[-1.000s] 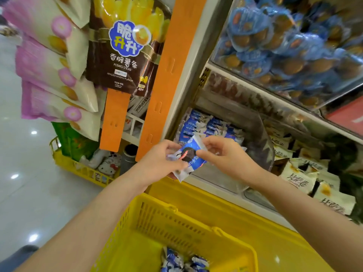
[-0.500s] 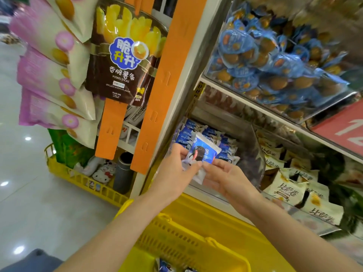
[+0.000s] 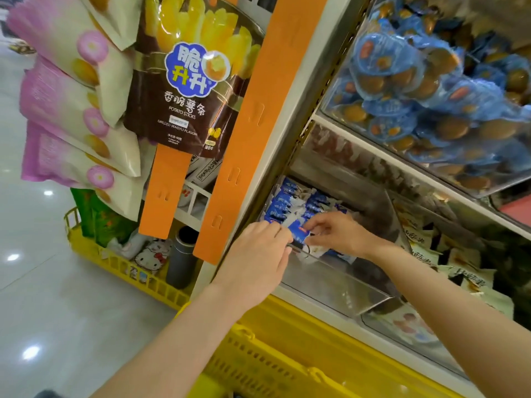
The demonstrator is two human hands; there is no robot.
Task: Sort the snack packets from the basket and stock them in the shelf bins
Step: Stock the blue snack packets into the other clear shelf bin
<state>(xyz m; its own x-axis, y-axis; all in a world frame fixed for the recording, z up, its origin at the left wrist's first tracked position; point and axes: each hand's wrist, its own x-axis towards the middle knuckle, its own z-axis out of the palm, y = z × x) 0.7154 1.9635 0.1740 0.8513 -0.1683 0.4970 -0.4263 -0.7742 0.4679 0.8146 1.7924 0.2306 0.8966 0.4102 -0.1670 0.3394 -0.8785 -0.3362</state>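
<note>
Centre of frame: both hands meet over the front rim of the clear shelf bin. The right hand pinches a blue-and-white packet between thumb and fingertips, fingers narrow. The left hand has its fingers curled, tips gripping the packet's left edge. The packet sits just inside the bin's front, near the row of matching blue packets stacked at the bin's rear left. The yellow basket lies at lower centre, below the forearms. A potato sticks bag hangs at upper left, beside an orange strip.
</note>
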